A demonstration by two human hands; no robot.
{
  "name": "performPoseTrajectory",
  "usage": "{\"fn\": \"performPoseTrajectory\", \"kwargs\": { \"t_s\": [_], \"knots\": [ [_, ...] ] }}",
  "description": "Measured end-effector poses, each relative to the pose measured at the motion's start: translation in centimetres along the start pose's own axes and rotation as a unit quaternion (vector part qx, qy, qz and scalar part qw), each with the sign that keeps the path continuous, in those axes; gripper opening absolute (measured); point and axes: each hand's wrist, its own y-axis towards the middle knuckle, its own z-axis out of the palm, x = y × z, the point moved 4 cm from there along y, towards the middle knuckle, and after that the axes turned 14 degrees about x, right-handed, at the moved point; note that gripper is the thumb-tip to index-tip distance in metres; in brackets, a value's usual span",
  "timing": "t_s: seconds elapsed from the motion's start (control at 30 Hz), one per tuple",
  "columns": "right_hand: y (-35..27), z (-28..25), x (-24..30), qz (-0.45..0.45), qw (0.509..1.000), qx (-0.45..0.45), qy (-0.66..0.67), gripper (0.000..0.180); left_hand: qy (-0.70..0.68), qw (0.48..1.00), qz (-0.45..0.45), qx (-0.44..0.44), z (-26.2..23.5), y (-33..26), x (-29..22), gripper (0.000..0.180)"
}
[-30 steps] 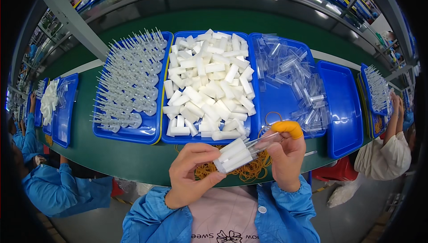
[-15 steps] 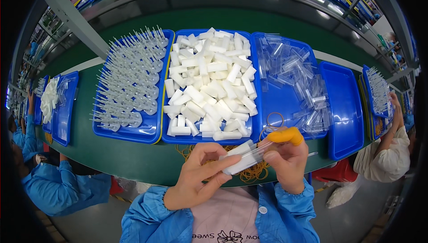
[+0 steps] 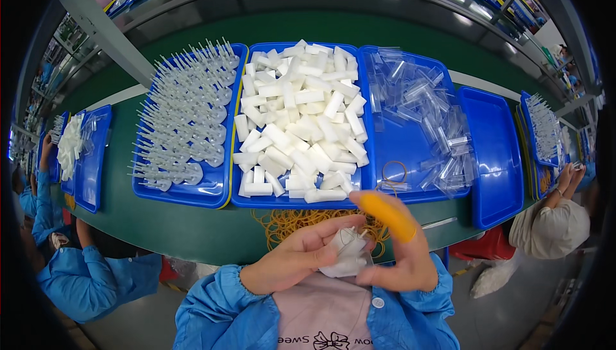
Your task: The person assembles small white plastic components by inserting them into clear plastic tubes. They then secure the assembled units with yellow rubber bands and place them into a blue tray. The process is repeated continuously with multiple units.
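In front of my chest, my left hand (image 3: pixel 295 257) grips a small bundle of white and clear plastic parts (image 3: pixel 348 252), fingers behind it and thumb on its near left side. Thin tips stick up from the bundle's top; its exact make-up is hard to tell. My right hand (image 3: pixel 404 244) is spread at the bundle's right, its thumb by the lower right edge. The raised index finger wears an orange finger cot (image 3: pixel 388 215) and is smeared by motion. A heap of tan rubber bands (image 3: pixel 292 225) lies on the green table just beyond my hands.
Blue trays stand side by side: white stemmed plastic parts (image 3: pixel 186 119) at left, white foam-like blocks (image 3: pixel 301 112) in the middle, clear plastic sleeves (image 3: pixel 427 103) at right. Farther right is another blue tray (image 3: pixel 491 157). Co-workers in blue (image 3: pixel 96 279) and pale sleeves (image 3: pixel 552 228) sit either side.
The bundle, which lay slanted between both hands, has turned end-up in my left hand. My right hand has come off it and spread its fingers, with the index finger raised.
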Motion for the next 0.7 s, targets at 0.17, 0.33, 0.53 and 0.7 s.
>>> {"fn": "performPoseTrajectory", "kwargs": {
  "t_s": [0.17,0.33,0.53,0.7],
  "knots": [
    [-0.4,1.4,1.2,-0.078,0.992,-0.011,-0.102,0.074,-0.08,0.997,0.005,-0.007,-0.8,-0.5,0.7,0.063],
    [0.5,2.8,0.3,-0.005,0.988,0.033,-0.152,0.064,-0.076,0.995,0.0,-0.071,-0.2,-0.7,0.4,0.062],
    [0.1,3.5,0.3,-0.038,0.979,0.018,-0.2,0.054,-0.143,0.989,0.006,-0.031,-0.6,-1.5,1.3,0.061],
    [0.4,3.9,0.9,-0.032,0.955,0.109,-0.274,0.054,-0.136,0.987,-0.028,-0.084,-1.2,-1.8,2.5,0.056]
  ]
}}
